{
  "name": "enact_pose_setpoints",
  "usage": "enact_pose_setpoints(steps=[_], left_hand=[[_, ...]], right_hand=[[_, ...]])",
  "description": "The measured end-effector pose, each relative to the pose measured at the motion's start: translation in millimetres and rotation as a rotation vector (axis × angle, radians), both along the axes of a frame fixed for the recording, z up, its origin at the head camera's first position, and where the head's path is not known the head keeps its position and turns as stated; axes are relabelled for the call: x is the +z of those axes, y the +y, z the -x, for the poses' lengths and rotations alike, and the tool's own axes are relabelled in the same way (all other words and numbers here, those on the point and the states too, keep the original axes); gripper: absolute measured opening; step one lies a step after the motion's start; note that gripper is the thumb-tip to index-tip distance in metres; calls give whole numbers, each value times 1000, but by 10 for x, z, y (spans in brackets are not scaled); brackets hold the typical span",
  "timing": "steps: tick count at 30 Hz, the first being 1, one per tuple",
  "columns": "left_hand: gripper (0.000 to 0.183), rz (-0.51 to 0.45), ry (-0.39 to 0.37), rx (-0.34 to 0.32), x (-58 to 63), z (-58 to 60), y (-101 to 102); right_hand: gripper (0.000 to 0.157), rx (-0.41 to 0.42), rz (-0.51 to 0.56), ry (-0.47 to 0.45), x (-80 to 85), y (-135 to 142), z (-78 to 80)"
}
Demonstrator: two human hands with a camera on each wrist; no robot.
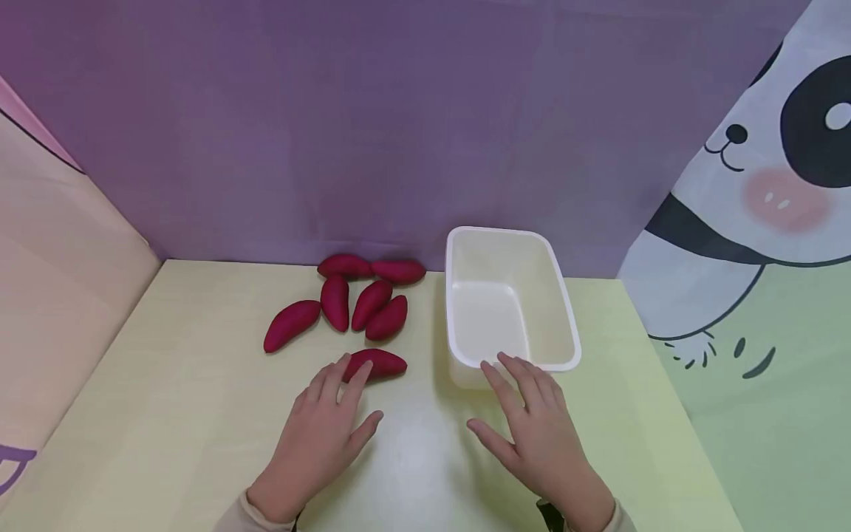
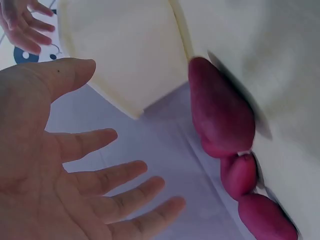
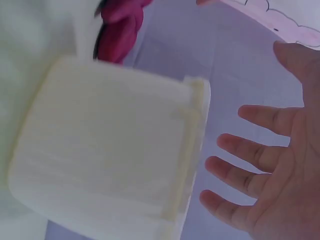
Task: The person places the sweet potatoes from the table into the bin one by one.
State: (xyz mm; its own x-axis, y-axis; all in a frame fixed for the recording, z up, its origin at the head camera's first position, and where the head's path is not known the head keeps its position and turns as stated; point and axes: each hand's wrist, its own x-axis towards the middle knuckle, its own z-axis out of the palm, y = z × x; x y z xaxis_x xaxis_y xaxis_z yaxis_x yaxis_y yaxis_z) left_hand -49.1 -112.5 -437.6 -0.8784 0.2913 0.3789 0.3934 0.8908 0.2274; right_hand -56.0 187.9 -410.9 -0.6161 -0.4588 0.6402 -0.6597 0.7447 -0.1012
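Note:
My left hand [image 1: 318,437] hovers with fingers spread and holds nothing. Its fingertips overlap the nearest dark red sweet potato [image 1: 384,364] in the head view; the left wrist view shows this sweet potato [image 2: 220,107] beyond the bare palm. To the right, my right hand [image 1: 540,436] has its fingers extended at the near rim of a white plastic bin [image 1: 455,295]. Its palm is bare too, facing the bin's outer wall [image 3: 105,145] in the right wrist view. The inside of the bin shows only its white floor.
Several more sweet potatoes lie in a loose cluster behind the nearest one, including one at the left [image 1: 291,326] and one against the back [image 1: 399,272]. A purple cloth wall [image 1: 372,133] rises behind the pale table [image 1: 199,384]. Printed panels flank both sides.

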Motion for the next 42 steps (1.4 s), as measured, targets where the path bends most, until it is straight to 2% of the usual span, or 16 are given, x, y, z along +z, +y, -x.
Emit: enact_pose_setpoints(steps=[11,14,17,21,26,29,34,38,42], left_hand=[[62,-79,-30,11,-49,199,-168],[61,-108,-41,10,-69,243,-197],[59,-127,-55,16,-91,276,-220],[57,-161,-104,26,-101,310,-239],[55,-226,-201,32,-97,373,-261],[55,-255,-234,25,-149,430,-290],[57,-303,-298,7,-258,517,-341],[58,-337,-370,19,-288,555,-365],[55,-371,-421,33,-302,593,-379]], right_hand=[[58,-140,100,36,216,388,362],[50,-166,135,47,232,511,479],[41,-189,163,18,236,605,566],[43,-241,199,-85,239,676,623],[44,-312,275,-311,252,723,629],[42,-326,331,-415,235,756,648],[39,-346,420,-509,188,825,724],[38,-413,502,-591,153,882,774],[37,-426,618,-679,129,924,822]])
